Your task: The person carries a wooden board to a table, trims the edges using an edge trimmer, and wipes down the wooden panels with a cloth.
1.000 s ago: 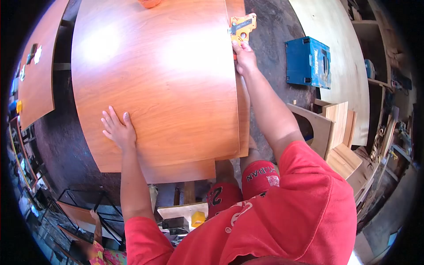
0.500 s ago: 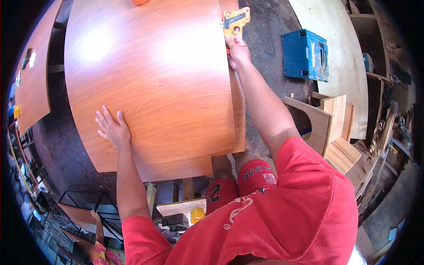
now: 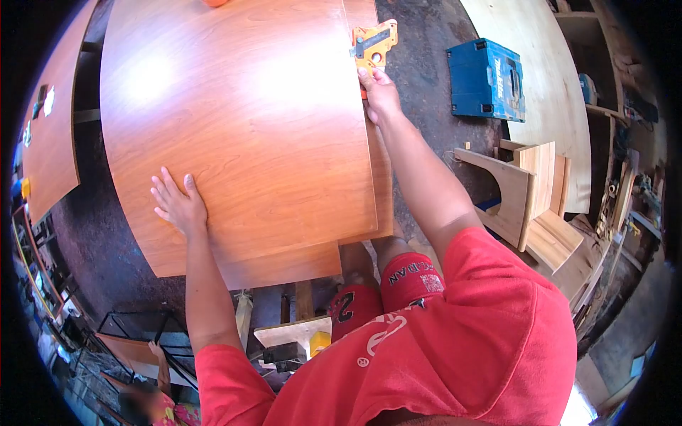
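A large glossy wood-grain laminate sheet (image 3: pixel 241 163) lies in front of me, overlapping another sheet along its right and near edges. My left hand (image 3: pixel 180 204) rests flat on it, left of the middle, with fingers spread. At the far right edge, my right hand (image 3: pixel 382 98) is closed around the handle of an orange hand tool (image 3: pixel 376 41), apparently a laminate cutter. Its flat body carries a dark metal bar and a round hole, and sits against the sheet's edge. My fingers hide most of the handle.
Right of the sheet stand a blue tool case (image 3: pixel 486 79) and a small wooden frame (image 3: pixel 529 195). A pale board (image 3: pixel 561 85) lies beyond. Another wood-grain panel (image 3: pixel 57 121) is at left. At lower left another person's hand (image 3: pixel 155 349) touches a panel by a black metal frame.
My right hand and the orange laminate cutter have moved slightly toward me along the sheet's right edge. My left hand stays flat on the sheet. The view has shifted a little.
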`<state>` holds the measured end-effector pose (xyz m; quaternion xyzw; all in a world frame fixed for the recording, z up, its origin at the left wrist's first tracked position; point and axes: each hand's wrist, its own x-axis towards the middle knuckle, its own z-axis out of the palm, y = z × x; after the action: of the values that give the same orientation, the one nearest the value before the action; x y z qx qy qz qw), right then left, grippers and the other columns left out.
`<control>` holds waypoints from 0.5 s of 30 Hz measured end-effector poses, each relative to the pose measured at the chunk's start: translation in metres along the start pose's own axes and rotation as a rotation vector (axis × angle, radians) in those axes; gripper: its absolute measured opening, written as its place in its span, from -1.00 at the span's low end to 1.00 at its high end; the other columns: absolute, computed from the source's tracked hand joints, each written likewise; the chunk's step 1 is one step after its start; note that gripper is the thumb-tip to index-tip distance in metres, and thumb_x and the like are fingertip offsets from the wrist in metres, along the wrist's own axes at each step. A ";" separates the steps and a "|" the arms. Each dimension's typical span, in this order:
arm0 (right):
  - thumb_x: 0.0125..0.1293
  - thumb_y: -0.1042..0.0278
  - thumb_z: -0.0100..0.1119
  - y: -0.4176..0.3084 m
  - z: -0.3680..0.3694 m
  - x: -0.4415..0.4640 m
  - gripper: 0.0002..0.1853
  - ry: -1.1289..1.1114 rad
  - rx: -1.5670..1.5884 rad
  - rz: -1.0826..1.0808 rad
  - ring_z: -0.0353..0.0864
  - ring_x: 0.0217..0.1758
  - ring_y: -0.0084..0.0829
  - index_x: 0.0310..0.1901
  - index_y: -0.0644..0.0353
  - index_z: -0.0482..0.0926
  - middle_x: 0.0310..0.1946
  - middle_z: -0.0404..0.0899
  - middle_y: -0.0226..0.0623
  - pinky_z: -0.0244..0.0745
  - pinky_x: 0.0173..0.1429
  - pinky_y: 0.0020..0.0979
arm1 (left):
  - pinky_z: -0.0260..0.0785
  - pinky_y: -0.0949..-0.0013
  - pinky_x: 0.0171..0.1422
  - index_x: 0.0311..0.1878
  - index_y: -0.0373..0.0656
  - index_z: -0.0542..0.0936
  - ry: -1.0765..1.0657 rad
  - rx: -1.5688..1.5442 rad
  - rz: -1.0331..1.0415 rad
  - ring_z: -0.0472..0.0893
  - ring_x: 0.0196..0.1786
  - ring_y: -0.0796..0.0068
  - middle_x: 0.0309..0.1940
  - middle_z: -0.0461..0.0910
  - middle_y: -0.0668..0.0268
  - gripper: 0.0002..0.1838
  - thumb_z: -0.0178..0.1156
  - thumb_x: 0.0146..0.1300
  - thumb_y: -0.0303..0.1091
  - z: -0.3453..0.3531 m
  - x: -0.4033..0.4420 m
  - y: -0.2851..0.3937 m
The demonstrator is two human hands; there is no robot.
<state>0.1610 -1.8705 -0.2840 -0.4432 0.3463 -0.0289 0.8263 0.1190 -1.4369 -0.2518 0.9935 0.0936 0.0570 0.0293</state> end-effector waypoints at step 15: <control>0.40 0.40 0.10 0.007 -0.010 -0.023 -0.77 0.005 -0.069 0.024 0.63 -0.14 -0.50 0.03 0.28 0.49 -0.13 0.64 -0.29 0.55 -0.06 -0.43 | -0.28 -0.29 0.47 0.48 0.15 0.12 -0.009 -0.006 -0.015 -0.04 0.55 0.09 0.52 -0.03 0.19 -0.32 -0.18 0.40 0.23 0.000 -0.001 0.000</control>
<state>0.1362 -1.8652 -0.2804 -0.4670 0.3546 -0.0081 0.8100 0.1185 -1.4372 -0.2518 0.9930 0.1007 0.0525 0.0330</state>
